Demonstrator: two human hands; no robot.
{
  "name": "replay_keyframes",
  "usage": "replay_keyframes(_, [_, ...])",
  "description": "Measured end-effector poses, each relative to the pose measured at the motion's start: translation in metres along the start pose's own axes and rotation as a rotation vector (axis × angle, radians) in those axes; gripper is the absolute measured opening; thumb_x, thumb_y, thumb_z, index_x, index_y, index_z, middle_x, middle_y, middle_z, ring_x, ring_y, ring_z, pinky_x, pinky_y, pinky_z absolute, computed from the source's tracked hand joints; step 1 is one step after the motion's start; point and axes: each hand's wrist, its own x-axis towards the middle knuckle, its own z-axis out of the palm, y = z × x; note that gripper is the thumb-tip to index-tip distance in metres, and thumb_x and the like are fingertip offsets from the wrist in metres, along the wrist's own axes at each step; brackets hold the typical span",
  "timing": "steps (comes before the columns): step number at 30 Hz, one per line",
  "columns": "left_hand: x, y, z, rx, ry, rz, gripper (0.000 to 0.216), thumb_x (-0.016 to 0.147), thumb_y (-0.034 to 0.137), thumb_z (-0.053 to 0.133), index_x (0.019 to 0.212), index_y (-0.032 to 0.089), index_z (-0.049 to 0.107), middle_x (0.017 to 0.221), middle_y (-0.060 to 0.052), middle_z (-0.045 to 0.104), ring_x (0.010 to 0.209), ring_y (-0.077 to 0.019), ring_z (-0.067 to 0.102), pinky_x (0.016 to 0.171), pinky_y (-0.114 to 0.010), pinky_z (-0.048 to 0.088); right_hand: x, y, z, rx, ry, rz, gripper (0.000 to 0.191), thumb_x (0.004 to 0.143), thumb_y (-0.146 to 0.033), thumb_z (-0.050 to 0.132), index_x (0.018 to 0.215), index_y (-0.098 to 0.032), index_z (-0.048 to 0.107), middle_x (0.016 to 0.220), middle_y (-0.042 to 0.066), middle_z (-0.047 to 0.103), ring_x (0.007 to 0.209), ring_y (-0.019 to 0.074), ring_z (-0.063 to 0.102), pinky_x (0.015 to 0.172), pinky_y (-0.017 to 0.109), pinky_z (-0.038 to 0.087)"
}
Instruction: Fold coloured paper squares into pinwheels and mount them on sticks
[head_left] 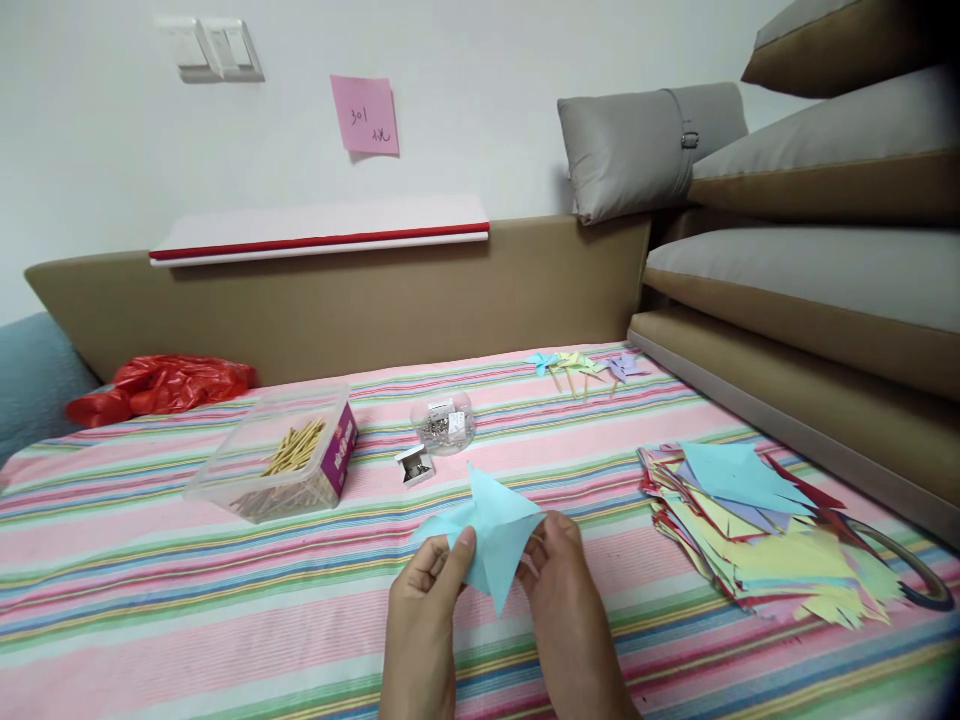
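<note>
A light blue paper pinwheel (491,530), with pointed blades, is held up between both hands above the striped cloth. My left hand (431,575) pinches its left side, the thumb lying on the front of the paper. On the other side, my right hand (559,560) grips the tip of the right blade with curled fingers. Beyond the paper sit a small white box (415,466) with metal bits in it and a round clear container (442,425) holding small metal pieces. Most of the fingertips behind the paper are hidden.
At left stands a clear plastic box (262,450) of thin wooden sticks. To the right lies a pile of coloured paper (757,530) with scissors (900,565) at its edge. Finished pinwheels on sticks (581,365) lie at the back, near stacked cushions (810,280). A red plastic bag (169,388) lies back left.
</note>
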Motion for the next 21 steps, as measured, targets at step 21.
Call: replay_keyframes(21, [0.006,0.006,-0.008,0.034,0.067,0.084,0.026,0.069,0.039,0.086,0.072,0.019,0.069,0.071,0.003,0.062,0.072,-0.0145,0.051,0.068,-0.022,0.043,0.005,-0.031,-0.024,-0.937,-0.458,-0.901,0.021,0.094,-0.012,0.060,0.102,-0.027,0.070,0.104,0.006,0.047,0.099,0.0227,0.050,0.083,0.038,0.048])
